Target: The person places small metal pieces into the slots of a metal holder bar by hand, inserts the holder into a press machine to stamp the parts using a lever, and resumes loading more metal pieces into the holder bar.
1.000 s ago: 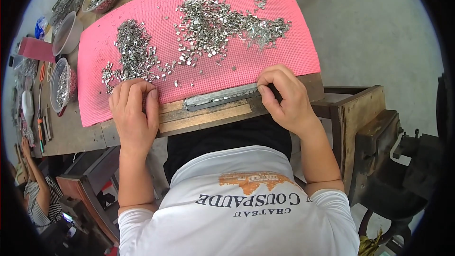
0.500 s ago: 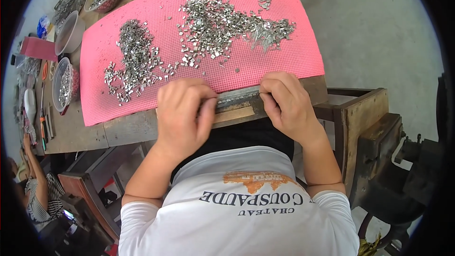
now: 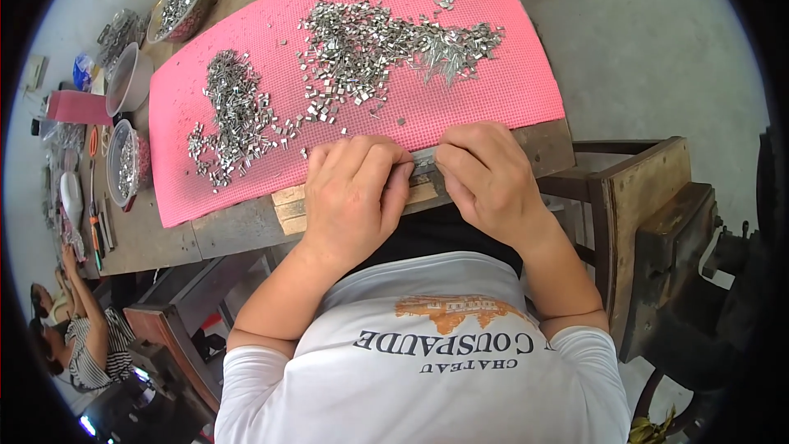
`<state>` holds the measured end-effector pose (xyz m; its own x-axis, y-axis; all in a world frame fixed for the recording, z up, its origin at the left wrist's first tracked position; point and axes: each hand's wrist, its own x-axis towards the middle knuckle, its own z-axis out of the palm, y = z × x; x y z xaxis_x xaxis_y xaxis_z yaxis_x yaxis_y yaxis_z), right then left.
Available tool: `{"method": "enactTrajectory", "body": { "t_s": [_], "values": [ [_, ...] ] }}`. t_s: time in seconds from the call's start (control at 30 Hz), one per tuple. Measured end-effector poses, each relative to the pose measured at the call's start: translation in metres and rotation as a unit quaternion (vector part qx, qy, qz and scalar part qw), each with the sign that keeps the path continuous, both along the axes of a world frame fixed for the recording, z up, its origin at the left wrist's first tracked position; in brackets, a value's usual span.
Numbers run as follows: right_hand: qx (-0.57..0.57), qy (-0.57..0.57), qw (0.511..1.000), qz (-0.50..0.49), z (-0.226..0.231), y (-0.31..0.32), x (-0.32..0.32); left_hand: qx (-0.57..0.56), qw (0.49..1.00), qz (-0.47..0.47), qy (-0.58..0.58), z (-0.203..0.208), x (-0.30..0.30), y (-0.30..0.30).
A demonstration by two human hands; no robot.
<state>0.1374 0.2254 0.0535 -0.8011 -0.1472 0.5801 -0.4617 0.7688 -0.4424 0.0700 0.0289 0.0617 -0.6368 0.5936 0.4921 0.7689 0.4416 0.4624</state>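
Note:
My left hand is closed in a pinch at the near edge of the table, thumb against bent fingers. Just to its right, my right hand is pinched in the same way. Between the fingertips shows a narrow grey metal strip, lying along the table edge; the hands cover most of it. Whatever the fingers hold is hidden. Beyond them spreads a pink textured mat with a large heap of small shiny metal pieces, a left heap, and thin metal pins.
A light wooden strip lies at the near edge under my left hand. Plastic bowls of metal pieces line the left and far sides. A white bowl and an orange-handled tool are at left. Another person works at far left.
My left hand has moved right, closer to my right hand, covering more of the metal strip and uncovering the wooden strip's left end. The whole view has shifted slightly.

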Motion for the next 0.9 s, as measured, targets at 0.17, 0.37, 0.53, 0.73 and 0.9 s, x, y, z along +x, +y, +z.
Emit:
{"method": "enactTrajectory", "body": {
  "t_s": [0.17, 0.37, 0.53, 0.73, 0.9],
  "values": [
    [-0.023, 0.004, 1.0, -0.008, -0.006, -0.006, -0.003, -0.031, 0.999, -0.003, 0.028, 0.002, 0.0, -0.004],
    [-0.018, 0.011, 1.0, -0.011, -0.012, -0.004, -0.002, -0.072, 0.993, 0.002, 0.091, -0.001, 0.004, 0.001],
    [-0.003, 0.016, 0.999, -0.029, -0.016, -0.003, -0.001, -0.089, 0.99, 0.001, 0.106, -0.002, 0.004, 0.006],
    [-0.037, 0.043, 0.998, 0.008, -0.014, -0.005, -0.004, -0.089, 0.991, -0.008, 0.103, 0.001, 0.003, 0.0],
    [0.032, 0.073, 0.997, -0.006, -0.013, 0.005, 0.002, -0.07, 0.992, -0.05, 0.09, 0.003, 0.001, -0.008]
  ]
}}
